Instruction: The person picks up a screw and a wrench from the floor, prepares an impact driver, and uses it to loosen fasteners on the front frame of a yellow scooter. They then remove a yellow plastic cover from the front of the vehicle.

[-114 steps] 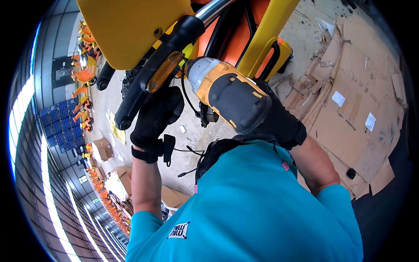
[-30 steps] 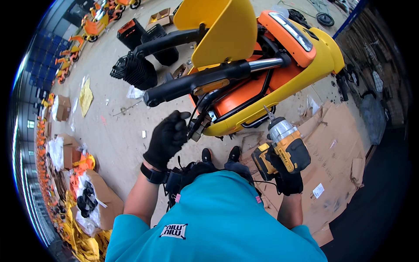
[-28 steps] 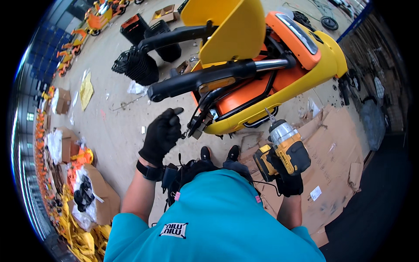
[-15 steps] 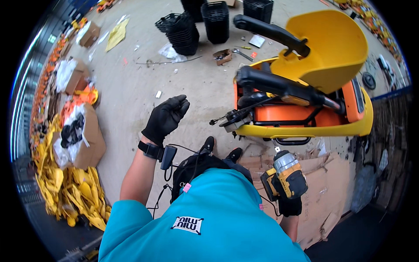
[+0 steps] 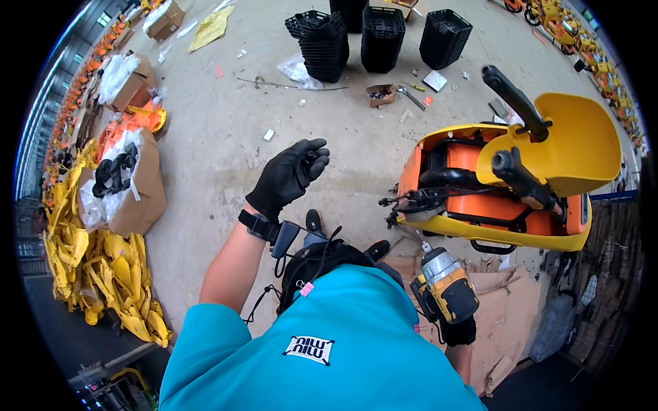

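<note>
My right hand (image 5: 459,332), in a black glove, grips a yellow-and-black cordless impact wrench (image 5: 452,291) by its handle. The wrench's silver nose points forward, near the low side of a yellow-and-orange scooter-like vehicle (image 5: 493,236) at the right. Two black handlebar grips and a curved yellow shell (image 5: 582,140) rise from that vehicle. My left hand (image 5: 286,178), also black-gloved, hovers over the floor in front of me with its fingers curled inward. Whatever lies inside those fingers, if anything, is hidden.
Stacked black baskets (image 5: 382,41) stand ahead, near a small open box (image 5: 380,94) and a metal wrench (image 5: 411,97). Cardboard boxes (image 5: 144,198) and piled yellow parts (image 5: 116,274) line the left. Flattened cardboard (image 5: 504,308) covers floor at my right.
My view has shifted, and the vehicle now appears farther right and lower. The impact wrench stays in my right hand. My left hand remains raised, its fingers slightly more bent.
</note>
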A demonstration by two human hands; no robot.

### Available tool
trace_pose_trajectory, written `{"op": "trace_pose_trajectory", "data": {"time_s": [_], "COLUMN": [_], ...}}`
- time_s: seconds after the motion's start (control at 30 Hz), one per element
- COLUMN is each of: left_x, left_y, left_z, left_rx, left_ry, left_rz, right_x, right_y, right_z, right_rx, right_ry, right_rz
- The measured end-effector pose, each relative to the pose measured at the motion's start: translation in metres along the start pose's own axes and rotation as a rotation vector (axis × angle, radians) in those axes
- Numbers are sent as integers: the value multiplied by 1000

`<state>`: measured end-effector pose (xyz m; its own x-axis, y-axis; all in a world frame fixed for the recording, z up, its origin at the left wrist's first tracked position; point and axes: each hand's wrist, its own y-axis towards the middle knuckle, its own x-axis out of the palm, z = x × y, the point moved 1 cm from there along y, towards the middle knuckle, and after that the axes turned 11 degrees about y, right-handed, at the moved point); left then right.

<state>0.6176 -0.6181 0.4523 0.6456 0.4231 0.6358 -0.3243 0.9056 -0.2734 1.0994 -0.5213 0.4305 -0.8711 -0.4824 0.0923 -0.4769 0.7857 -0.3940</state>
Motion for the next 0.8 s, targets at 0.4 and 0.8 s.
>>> {"op": "trace_pose_trajectory", "data": {"time_s": [0.4, 0.8], "left_x": [-117, -190], "left_y": [-2, 34], "left_z": [94, 159], "left_rx": [-63, -150], "left_ry": [35, 292], "left_rz": [-13, 107], "right_x": [155, 227], "right_y": [24, 141], "right_z": [1, 27], "right_rx": [-288, -623], "right_ry": [-576, -1299], "right_rz": [-52, -126]}}
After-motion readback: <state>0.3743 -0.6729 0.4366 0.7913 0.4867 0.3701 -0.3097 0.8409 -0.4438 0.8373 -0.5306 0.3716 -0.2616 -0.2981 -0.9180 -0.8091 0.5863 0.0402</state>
